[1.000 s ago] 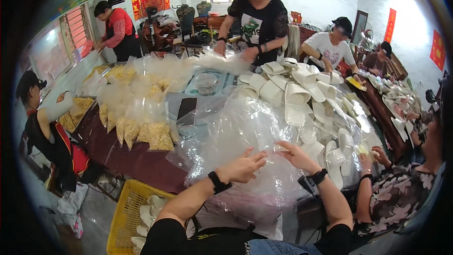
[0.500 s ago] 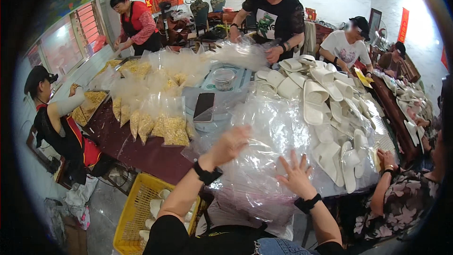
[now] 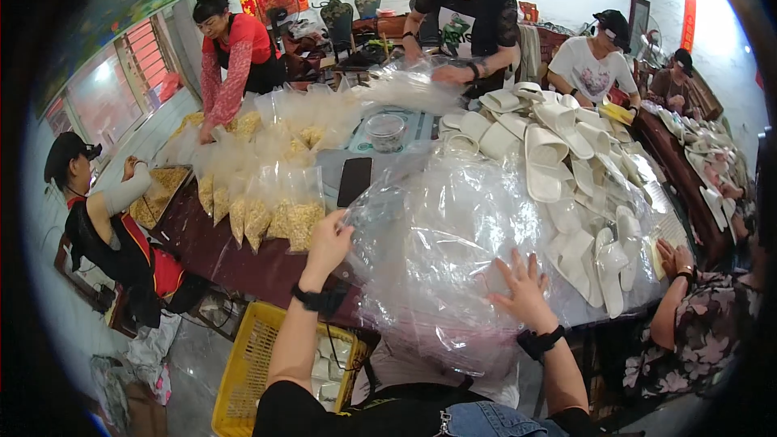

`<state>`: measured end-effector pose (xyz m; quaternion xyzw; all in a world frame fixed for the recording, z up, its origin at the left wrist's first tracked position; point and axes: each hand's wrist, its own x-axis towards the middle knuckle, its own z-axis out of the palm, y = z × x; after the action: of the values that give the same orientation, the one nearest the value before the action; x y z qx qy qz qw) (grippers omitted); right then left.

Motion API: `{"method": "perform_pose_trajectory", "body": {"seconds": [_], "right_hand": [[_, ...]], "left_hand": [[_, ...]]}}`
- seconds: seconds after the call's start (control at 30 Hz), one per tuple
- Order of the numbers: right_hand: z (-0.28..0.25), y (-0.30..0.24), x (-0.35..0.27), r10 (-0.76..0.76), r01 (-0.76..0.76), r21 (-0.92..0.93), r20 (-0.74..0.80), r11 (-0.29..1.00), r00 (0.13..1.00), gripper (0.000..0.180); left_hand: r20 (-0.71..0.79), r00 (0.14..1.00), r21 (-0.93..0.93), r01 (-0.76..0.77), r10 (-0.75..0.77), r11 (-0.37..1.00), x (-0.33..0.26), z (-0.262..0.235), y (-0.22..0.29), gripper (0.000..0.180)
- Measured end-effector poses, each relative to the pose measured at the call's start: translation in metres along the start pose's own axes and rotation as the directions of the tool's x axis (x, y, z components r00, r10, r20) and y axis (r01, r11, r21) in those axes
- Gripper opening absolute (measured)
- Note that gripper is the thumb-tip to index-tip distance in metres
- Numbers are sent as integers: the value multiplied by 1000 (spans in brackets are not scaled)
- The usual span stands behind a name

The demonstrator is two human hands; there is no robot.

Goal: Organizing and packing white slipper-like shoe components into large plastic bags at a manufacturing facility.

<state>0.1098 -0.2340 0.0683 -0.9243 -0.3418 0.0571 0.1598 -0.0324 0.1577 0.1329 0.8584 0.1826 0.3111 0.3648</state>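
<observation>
A pile of large clear plastic bags (image 3: pixel 429 251) lies on the table in front of me, creased and shiny. My left hand (image 3: pixel 329 244) is at the pile's left edge, its fingers curled in a pinch on a plastic bag's edge. Spread flat on the right side of the same plastic is my right hand (image 3: pixel 522 287), fingers apart and holding nothing. White slippers (image 3: pixel 549 166) are heaped just beyond and to the right of it. A dark phone (image 3: pixel 354 181) lies beyond my left hand, near a round clear tub (image 3: pixel 385 131).
Clear bags of yellow pieces (image 3: pixel 291 214) stand on the table at left, beside a metal tray (image 3: pixel 166 194). A yellow crate (image 3: pixel 243 376) holding pale items is on the floor at lower left. Several people work around the table; one handles clear plastic (image 3: pixel 413 85) opposite me.
My left hand has moved left from over the plastic to its left edge. My right hand stays spread on the plastic. The person at far left back now reaches down toward the filled bags.
</observation>
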Motion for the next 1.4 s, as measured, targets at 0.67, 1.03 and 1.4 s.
{"method": "perform_pose_trajectory", "body": {"seconds": [0.67,1.03,1.4], "right_hand": [[-1,-4,-8,-50,62,56,-206,997,977,88],[-47,-7,-34,445,-421,155,-190,894,875,95],[-20,31,-28,431,-366,230,-514,902,741,87]], "left_hand": [[365,889,-138,343,-275,929,-41,-11,-29,83],[523,849,-187,208,-82,960,-32,69,38,95],[421,880,-771,475,-221,424,-49,43,33,92]]}}
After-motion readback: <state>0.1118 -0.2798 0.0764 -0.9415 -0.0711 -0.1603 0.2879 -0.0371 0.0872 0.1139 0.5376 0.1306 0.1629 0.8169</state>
